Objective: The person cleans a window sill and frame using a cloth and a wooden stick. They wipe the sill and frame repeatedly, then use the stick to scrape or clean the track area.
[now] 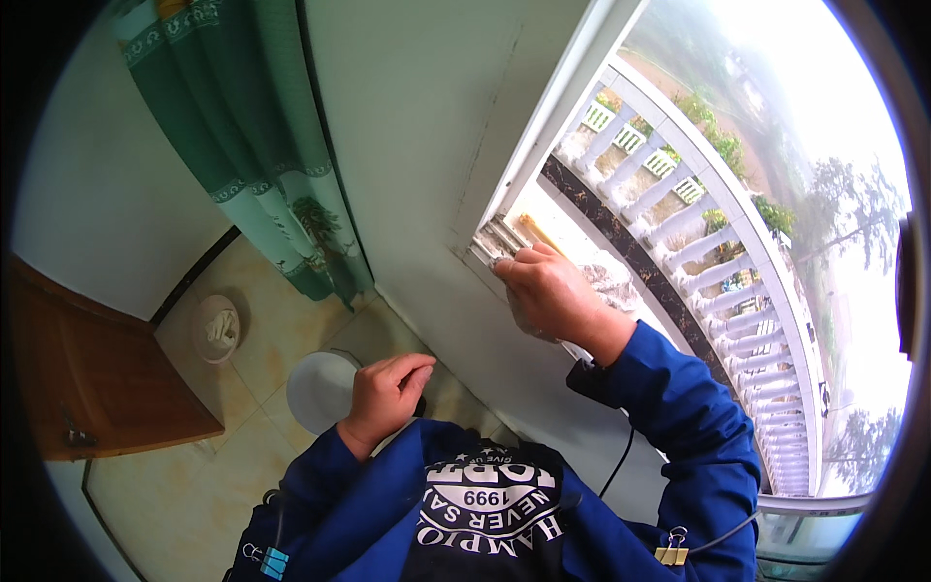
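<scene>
My right hand (pixel 556 295) reaches to the window's metal sliding track (pixel 502 236), fingers pinched at its near end. A greyish rag (pixel 529 324) shows below the palm, mostly hidden by the hand. Beyond the wrist, a crumpled whitish cloth or plastic (pixel 611 280) lies on the outer sill. Next to the track there is a yellowish strip-like thing (pixel 537 227); its kind is unclear. My left hand (pixel 385 393) hovers in front of my waist, fingers curled together, with nothing visible in it. Under it, on the floor, stands a pale bucket (pixel 320 393) with a wire handle.
A pale basin (pixel 217 329) holding a light cloth sits on the tiled floor (pixel 254 364). A wooden door (pixel 94 364) stands at the left, near a green curtain (pixel 240 138). Outside the window runs a white balustrade (pixel 727 240). A black cable (pixel 618 462) hangs by my right sleeve.
</scene>
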